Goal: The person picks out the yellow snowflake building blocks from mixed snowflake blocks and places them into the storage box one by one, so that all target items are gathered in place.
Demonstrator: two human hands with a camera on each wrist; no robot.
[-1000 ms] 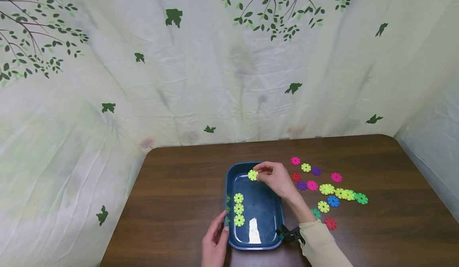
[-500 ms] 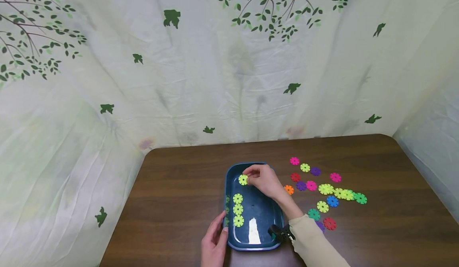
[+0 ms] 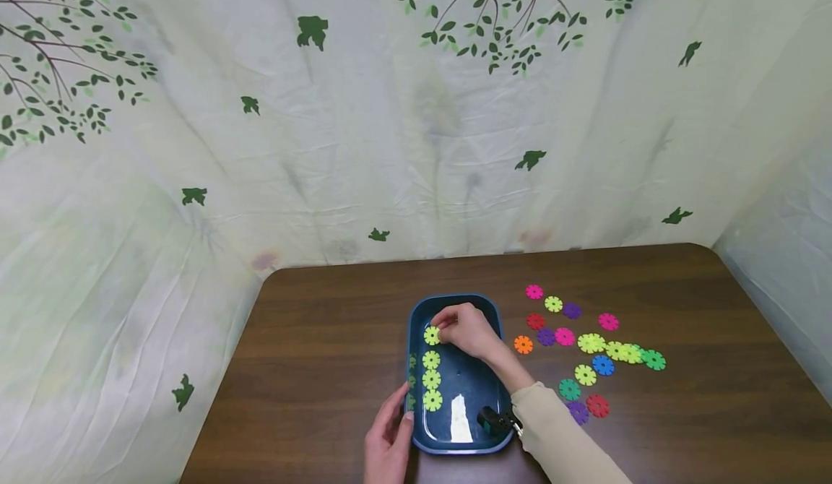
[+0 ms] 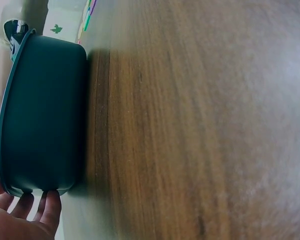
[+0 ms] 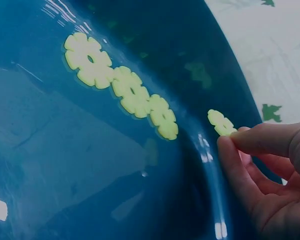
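Observation:
In the head view, my right hand point(image 3: 469, 331) pinches a yellow notched building disc point(image 3: 432, 335) between thumb and fingertips, over the upper left part of the blue tray point(image 3: 477, 376). The right wrist view shows that disc point(image 5: 221, 123) tilted, close to the tray's wall. Three matching yellow discs point(image 3: 431, 380) lie flat in a row along the left side of the tray floor. My left hand point(image 3: 388, 441) is at the tray's left side, and in the left wrist view its fingers point(image 4: 51, 212) touch the outer wall of the tray point(image 4: 45, 115).
Several loose discs lie on the brown table point(image 3: 325, 354) right of the tray, including an orange disc point(image 3: 523, 344), a blue disc point(image 3: 603, 365) and a red disc point(image 3: 598, 406). A small black camera point(image 3: 497, 420) sits on the right wrist. A leaf-printed curtain point(image 3: 416, 144) hangs behind.
My right hand has moved left and toward me with the pinched disc, to just beyond the row of three. The orange and purple discs on the table have come into view. The left hand stays put.

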